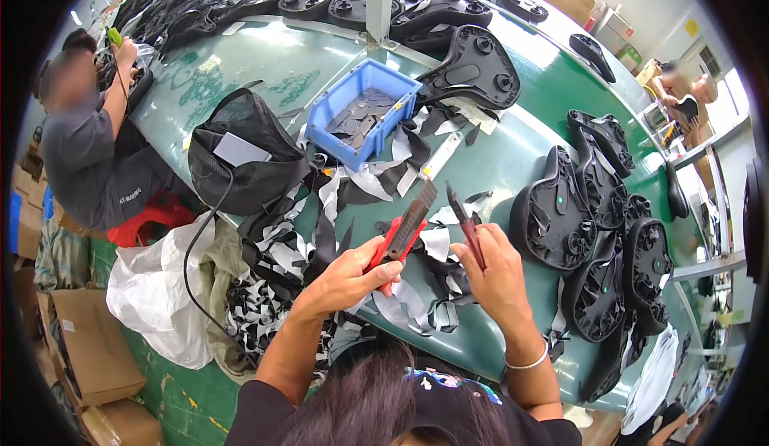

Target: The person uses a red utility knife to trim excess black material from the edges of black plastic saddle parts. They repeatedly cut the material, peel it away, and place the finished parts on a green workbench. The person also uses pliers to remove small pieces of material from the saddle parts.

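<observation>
My left hand (346, 279) is closed around a red utility knife (407, 230), its wide dark blade pointing up and away. In my right hand (497, 276) is a slim dark tool with dark red handles (466, 223), which looks like pliers; its tip points away, beside the knife blade but apart from it. Both tools are held above the green table (481, 154). Under and around them lie black and grey scraps of cut material (436, 242). A blue plastic bin (346, 154) with flat dark pieces inside stands just beyond.
Black bicycle saddles (553, 210) lie upside down in a group on the right; another saddle (477, 66) sits past the bin. A black mesh bag (240, 154) with a cable is left. A metal post (379, 6) rises behind. A person (96, 142) sits at far left.
</observation>
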A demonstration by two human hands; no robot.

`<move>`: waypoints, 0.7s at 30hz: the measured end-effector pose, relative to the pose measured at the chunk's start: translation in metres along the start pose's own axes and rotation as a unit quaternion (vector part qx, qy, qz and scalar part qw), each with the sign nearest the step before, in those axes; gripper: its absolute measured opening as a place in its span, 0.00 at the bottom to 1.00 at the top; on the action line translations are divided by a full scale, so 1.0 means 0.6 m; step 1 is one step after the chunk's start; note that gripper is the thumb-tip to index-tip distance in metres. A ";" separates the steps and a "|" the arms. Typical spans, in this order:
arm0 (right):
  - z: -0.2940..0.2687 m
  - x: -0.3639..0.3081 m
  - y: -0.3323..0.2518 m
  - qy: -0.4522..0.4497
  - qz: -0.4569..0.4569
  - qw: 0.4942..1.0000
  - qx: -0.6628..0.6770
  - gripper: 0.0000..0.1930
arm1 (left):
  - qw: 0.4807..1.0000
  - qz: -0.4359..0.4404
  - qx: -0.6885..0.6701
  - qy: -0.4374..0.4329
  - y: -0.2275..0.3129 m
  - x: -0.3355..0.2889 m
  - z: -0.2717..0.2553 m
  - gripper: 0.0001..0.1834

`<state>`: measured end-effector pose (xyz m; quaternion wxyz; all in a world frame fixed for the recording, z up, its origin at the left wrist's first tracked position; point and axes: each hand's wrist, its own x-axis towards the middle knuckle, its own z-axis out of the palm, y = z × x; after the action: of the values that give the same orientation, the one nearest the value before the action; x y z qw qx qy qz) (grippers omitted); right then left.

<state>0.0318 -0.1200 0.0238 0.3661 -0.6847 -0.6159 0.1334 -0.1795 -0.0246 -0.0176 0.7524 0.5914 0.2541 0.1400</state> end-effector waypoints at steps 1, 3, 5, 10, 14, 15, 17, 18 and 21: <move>0.000 -0.004 0.002 -0.030 0.025 0.999 0.001 0.10 | 1.000 -0.008 0.012 -0.012 0.002 -0.001 -0.002 0.25; 0.008 -0.008 0.008 0.003 -0.037 0.999 -0.025 0.10 | 1.000 0.000 0.004 -0.010 -0.005 0.001 -0.003 0.24; 0.010 -0.010 0.007 0.017 -0.078 0.996 -0.044 0.09 | 1.000 0.001 0.002 -0.008 -0.006 0.001 -0.003 0.24; 0.010 -0.012 0.004 -0.011 -0.087 0.993 -0.078 0.09 | 1.000 -0.001 0.020 -0.001 -0.009 -0.001 -0.008 0.20; 0.008 -0.013 -0.004 -0.035 -0.060 0.993 -0.096 0.09 | 0.999 -0.021 0.042 -0.003 0.011 -0.004 -0.008 0.20; 0.008 -0.013 -0.004 -0.037 -0.056 0.993 -0.093 0.09 | 0.999 -0.020 0.039 -0.003 0.010 -0.004 -0.009 0.20; 0.008 -0.011 -0.006 -0.069 -0.027 0.995 -0.060 0.10 | 1.000 -0.019 0.019 -0.001 0.011 -0.005 -0.010 0.22; 0.004 -0.009 -0.009 -0.099 0.000 0.995 -0.030 0.10 | 1.000 -0.018 0.001 0.001 0.014 -0.007 -0.010 0.23; -0.008 -0.002 -0.010 -0.161 0.030 0.985 0.054 0.11 | 1.000 -0.025 -0.005 -0.017 0.001 -0.007 -0.024 0.26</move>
<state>0.0300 -0.1227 0.0311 0.2943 -0.6517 -0.6379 0.2860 -0.1905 -0.0149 -0.0187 0.7630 0.5832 0.2548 0.1128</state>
